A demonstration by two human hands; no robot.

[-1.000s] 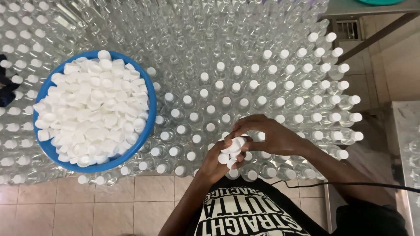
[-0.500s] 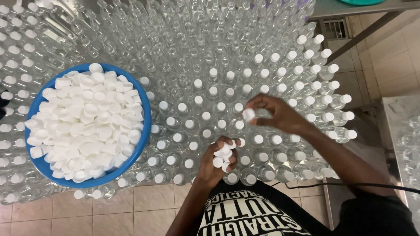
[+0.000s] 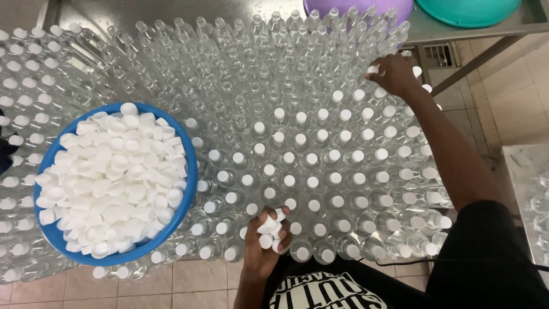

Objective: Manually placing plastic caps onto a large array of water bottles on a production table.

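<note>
A dense field of clear plastic bottles (image 3: 274,97) stands below me; those nearest me wear white caps (image 3: 335,177), the farther ones are uncapped. My left hand (image 3: 262,247) is low at the near edge, fingers closed around a handful of white caps (image 3: 270,229). My right hand (image 3: 393,74) is stretched far out to the right, pinching a single white cap (image 3: 373,70) over a bottle top. A blue bowl (image 3: 187,189) heaped with white caps (image 3: 111,180) rests on the bottles at left.
A purple basin (image 3: 400,7) and a teal basin (image 3: 469,11) sit on a metal table at the top right. Tiled floor (image 3: 514,109) shows on the right, and more clear bottles (image 3: 534,194) stand at the far right edge.
My right hand has reached far out and to the right with one cap. My left hand stays low with its handful. The view has tilted, so the bowl and bottles sit lower in frame.
</note>
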